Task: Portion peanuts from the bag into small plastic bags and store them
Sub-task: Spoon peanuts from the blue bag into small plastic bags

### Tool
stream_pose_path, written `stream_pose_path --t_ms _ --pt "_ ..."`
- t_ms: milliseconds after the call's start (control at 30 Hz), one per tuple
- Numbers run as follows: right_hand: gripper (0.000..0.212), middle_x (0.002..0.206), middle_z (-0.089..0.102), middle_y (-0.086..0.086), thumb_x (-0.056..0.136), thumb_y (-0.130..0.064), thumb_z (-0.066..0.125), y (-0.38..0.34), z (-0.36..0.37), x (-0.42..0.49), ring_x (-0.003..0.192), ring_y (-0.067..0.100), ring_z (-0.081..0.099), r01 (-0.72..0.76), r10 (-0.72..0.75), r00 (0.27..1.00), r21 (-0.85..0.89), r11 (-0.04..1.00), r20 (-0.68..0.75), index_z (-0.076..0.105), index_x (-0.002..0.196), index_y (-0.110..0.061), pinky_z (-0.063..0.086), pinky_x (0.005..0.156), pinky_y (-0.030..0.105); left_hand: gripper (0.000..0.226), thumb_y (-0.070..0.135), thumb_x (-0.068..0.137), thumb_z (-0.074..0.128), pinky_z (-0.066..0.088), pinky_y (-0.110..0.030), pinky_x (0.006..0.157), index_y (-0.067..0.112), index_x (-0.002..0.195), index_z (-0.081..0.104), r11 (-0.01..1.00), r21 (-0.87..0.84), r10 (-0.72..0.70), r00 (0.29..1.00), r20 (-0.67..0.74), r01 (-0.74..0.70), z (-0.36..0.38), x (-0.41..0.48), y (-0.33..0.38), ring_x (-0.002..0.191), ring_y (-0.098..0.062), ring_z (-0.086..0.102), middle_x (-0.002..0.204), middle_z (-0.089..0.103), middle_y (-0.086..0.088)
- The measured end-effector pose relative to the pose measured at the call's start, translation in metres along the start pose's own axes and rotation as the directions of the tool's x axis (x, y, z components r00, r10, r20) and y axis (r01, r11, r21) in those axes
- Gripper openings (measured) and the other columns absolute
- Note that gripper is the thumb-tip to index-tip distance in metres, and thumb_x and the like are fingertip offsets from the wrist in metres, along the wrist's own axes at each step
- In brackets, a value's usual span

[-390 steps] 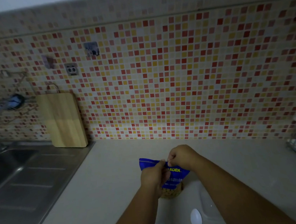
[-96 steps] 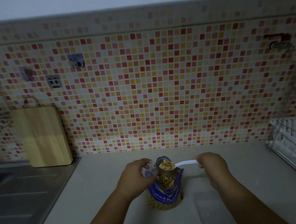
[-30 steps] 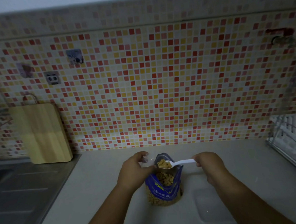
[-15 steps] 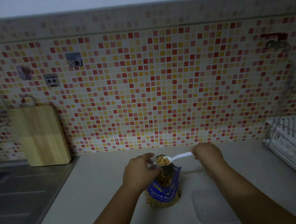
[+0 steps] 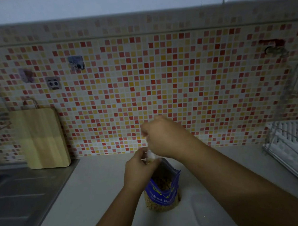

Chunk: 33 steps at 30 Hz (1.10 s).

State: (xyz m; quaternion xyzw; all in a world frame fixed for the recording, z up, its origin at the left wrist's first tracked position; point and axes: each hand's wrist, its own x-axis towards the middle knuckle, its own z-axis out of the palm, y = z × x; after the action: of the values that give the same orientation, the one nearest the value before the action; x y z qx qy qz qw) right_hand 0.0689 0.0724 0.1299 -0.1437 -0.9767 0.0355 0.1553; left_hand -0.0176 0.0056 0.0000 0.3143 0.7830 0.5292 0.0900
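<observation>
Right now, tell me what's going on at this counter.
A person is portioning peanuts at a kitchen counter. An open blue peanut bag stands upright on it. The left hand pinches something small and clear, probably a small plastic bag, just above the peanut bag's mouth. The right hand is raised over it, turned down as if tipping in a scoop; motion blur hides the spoon. A cutting board leans against the tiled wall, and a dish rack sits at the right.

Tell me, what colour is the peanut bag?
The peanut bag is blue on top with yellow and white lettering, clear lower down so the peanuts show. Head view, the only one.
</observation>
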Motion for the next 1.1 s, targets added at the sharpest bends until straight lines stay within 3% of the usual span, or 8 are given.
stream_pose_path --t_ms 100,267,433,533,633,733,900,1100 --pt "0.006 0.075 0.05 -0.004 0.088 -0.016 0.055 -0.003 -0.014 0.001 0.069 0.015 0.052 0.047 -0.027 0.991 0.158 0.986 -0.129 0.054 0.085 -0.021 0.038 0.056 0.025 0.046 0.033 0.075 0.073 0.048 -0.017 0.068 0.025 0.118 0.058 0.991 -0.132 -0.008 0.999 -0.048 0.002 -0.002 -0.001 0.007 0.086 0.002 0.059 0.101 0.065 0.009" --pt "0.024 0.067 0.048 -0.002 0.093 -0.025 0.052 0.01 -0.01 0.0 0.059 0.009 0.041 0.063 0.044 0.944 0.309 0.949 -0.326 0.057 0.075 -0.011 0.032 0.054 0.023 0.041 0.027 0.075 0.075 0.049 -0.013 0.066 0.025 0.114 0.061 0.966 -0.257 0.004 0.998 -0.062 -0.02 -0.001 -0.005 0.014 0.087 -0.004 0.063 0.098 0.068 0.007" --pt "0.03 0.065 0.05 -0.003 0.099 -0.029 0.039 0.034 -0.023 -0.006 0.054 0.008 0.043 0.008 0.388 0.784 0.632 0.775 -0.485 0.057 0.088 -0.008 0.032 0.046 0.011 0.039 0.024 0.075 0.076 0.051 -0.005 0.063 0.026 0.111 0.061 0.95 -0.311 -0.005 1.0 -0.03 -0.005 0.002 -0.009 0.014 0.087 -0.002 0.064 0.101 0.068 0.004" --pt "0.028 0.078 0.058 -0.003 0.1 -0.028 0.037 0.059 -0.018 -0.017 0.069 0.01 0.054 -0.1 0.52 0.795 0.778 0.62 -0.312 0.061 0.103 -0.013 0.043 0.06 0.022 0.036 0.022 0.075 0.076 0.054 -0.014 0.069 0.024 0.109 0.063 0.921 -0.386 -0.044 0.999 0.019 0.048 0.005 -0.013 0.015 0.09 -0.007 0.065 0.103 0.068 0.001" --pt "0.022 0.081 0.059 -0.006 0.096 -0.027 0.046 0.079 0.016 -0.042 0.073 0.011 0.053 -0.317 0.489 0.869 0.837 0.446 0.069 0.065 0.103 -0.019 0.045 0.067 0.026 0.026 0.019 0.076 0.075 0.054 -0.019 0.068 0.024 0.099 0.064 0.871 -0.474 -0.098 0.99 0.099 0.133 0.009 -0.019 0.017 0.088 -0.01 0.066 0.1 0.069 -0.001" --pt "0.011 0.087 0.066 -0.006 0.087 -0.015 0.062 0.082 0.057 -0.071 0.078 0.006 0.059 -0.41 0.384 0.89 0.8 0.438 0.246 0.068 0.091 -0.023 0.047 0.059 0.018 0.022 0.018 0.077 0.073 0.052 -0.024 0.062 0.02 0.096 0.064 0.826 -0.52 -0.157 0.975 0.159 0.218 0.015 -0.025 0.018 0.089 -0.019 0.067 0.099 0.07 -0.006" --pt "0.02 0.084 0.071 0.007 0.07 -0.012 0.078 0.067 0.091 -0.088 0.086 0.022 0.068 -0.408 0.379 0.893 0.792 0.454 0.243 0.071 0.088 -0.017 0.056 0.083 0.041 0.029 0.027 0.076 0.073 0.049 -0.023 0.049 0.018 0.102 0.065 0.843 -0.467 -0.18 0.957 0.226 0.269 0.027 -0.035 0.018 0.081 -0.023 0.07 0.096 0.073 -0.009" --pt "0.011 0.088 0.073 0.002 0.078 -0.015 0.068 0.071 0.103 -0.101 0.089 0.019 0.067 -0.41 0.457 0.863 0.828 0.383 0.216 0.072 0.088 -0.019 0.056 0.084 0.039 0.017 0.029 0.085 0.062 0.055 -0.042 0.088 0.018 0.093 0.072 0.801 -0.482 -0.237 0.928 0.288 0.354 0.034 -0.042 0.014 0.096 -0.025 0.069 0.095 0.075 -0.007"
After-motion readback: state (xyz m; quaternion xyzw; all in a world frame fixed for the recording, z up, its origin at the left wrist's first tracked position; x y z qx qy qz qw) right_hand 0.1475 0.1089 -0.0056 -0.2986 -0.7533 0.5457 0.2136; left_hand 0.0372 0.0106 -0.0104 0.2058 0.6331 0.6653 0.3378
